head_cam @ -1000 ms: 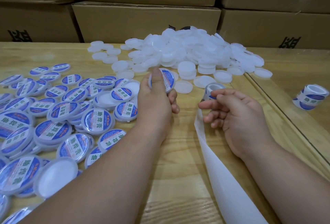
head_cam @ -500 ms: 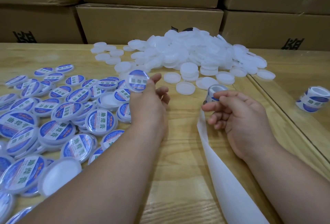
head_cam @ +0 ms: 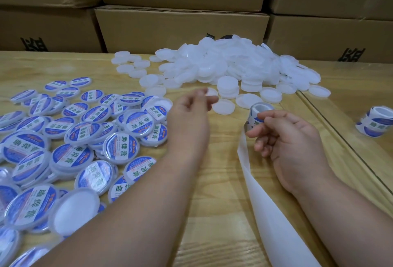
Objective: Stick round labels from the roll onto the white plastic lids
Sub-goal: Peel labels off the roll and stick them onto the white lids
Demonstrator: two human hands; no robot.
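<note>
A heap of blank white lids (head_cam: 234, 64) lies at the back middle of the wooden table. My left hand (head_cam: 191, 115) reaches forward with its fingers apart, fingertips at a single blank lid (head_cam: 213, 91) on the heap's near edge; whether they touch it is blurred. My right hand (head_cam: 289, 141) grips the small label roll (head_cam: 259, 108) between thumb and fingers. From that roll a bare white backing strip (head_cam: 268, 207) trails toward the bottom edge. Several lids with blue and white labels (head_cam: 85, 139) are spread over the left side.
A second label roll (head_cam: 375, 122) stands at the far right, beyond a seam in the tabletop (head_cam: 340, 139). Stacked cardboard boxes (head_cam: 180, 28) wall off the back. Bare wood (head_cam: 219, 181) shows between my forearms.
My left hand let go of the labelled lid over the left pile and moved right and forward to the blank lids. My right hand stayed on the roll.
</note>
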